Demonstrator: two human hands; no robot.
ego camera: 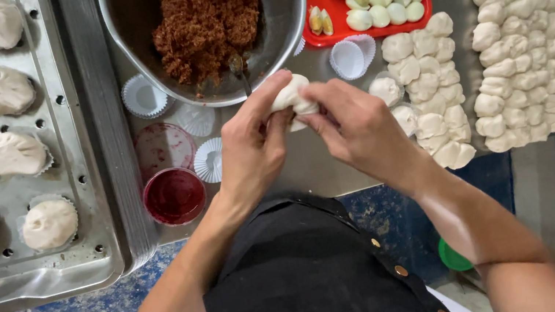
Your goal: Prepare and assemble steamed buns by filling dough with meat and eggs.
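Both hands meet over the worktop, closed around one dough ball (292,96). The left hand (250,149) cups it from below and behind, thumb and forefinger narrowed onto its near side. The right hand (354,125) pinches its top edge from the other side, fingertips (309,110) pressed together on the dough. The ball sits between the two sets of fingers, touching both, roughly round with no clear long axis. Just beyond the fingertips stands the metal bowl (286,21) of brown filling (204,19); paper cups (208,161) lie below the left fingers.
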